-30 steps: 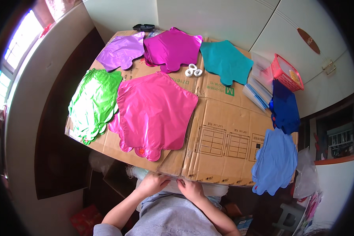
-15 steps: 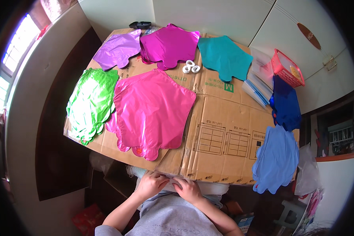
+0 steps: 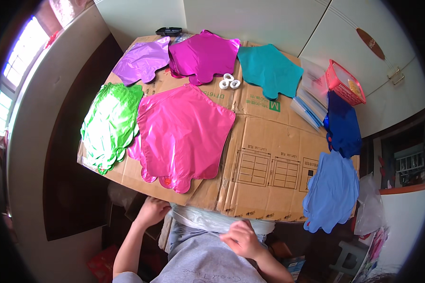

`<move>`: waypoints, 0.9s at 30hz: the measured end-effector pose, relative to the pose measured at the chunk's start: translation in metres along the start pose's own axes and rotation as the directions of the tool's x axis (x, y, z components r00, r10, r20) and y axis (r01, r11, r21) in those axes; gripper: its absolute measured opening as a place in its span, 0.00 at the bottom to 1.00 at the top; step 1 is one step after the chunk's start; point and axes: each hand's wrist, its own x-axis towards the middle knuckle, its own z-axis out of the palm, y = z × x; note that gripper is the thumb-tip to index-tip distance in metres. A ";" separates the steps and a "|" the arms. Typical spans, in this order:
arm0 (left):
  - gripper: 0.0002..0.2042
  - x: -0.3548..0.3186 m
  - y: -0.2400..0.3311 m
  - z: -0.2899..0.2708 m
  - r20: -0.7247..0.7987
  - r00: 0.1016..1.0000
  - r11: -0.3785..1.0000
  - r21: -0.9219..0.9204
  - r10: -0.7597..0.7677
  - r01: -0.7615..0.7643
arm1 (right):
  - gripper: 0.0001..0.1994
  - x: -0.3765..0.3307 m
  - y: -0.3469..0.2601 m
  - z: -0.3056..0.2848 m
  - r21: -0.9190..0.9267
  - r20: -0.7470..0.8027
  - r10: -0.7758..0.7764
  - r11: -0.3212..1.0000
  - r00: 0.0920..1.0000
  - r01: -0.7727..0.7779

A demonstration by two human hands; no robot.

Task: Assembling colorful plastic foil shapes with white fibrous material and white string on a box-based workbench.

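Observation:
My left hand is at the near left edge of a flattened cardboard sheet, fingers curled beside the left end of a whitish translucent plastic sheet over my lap. My right hand is closed and slightly blurred, raised over the right part of that plastic. What either hand holds, if anything, is hidden. Beyond them on the cardboard lies a stack of shiny pink foil pieces, with rounded tabs toward me. A shiny green foil stack lies to its left.
Purple, magenta and teal foil stacks line the far side, with white rolls nearby. At the right are a pink basket, dark blue foil and a light blue stack overhanging the edge. A grey stool stands below.
My hands were together at the near edge of the cardboard. They have parted, the left moving left and the right moving right and toward me; more of the plastic shows.

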 end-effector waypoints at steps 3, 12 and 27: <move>0.07 -0.016 -0.035 0.008 -0.033 0.993 0.993 0.023 -0.115 0.115 | 0.03 -0.007 -0.015 -0.035 0.291 0.143 -0.049 0.957 0.988 0.005; 0.07 -0.054 -0.107 0.039 -0.063 0.844 0.843 -0.128 -0.533 0.523 | 0.05 -0.046 -0.034 -0.104 0.842 -0.138 -0.237 0.483 0.962 0.240; 0.22 -0.012 0.078 -0.166 -0.476 0.879 0.305 -0.842 -0.030 -0.446 | 0.09 -0.025 -0.048 -0.143 0.365 0.072 -0.048 0.931 0.996 0.018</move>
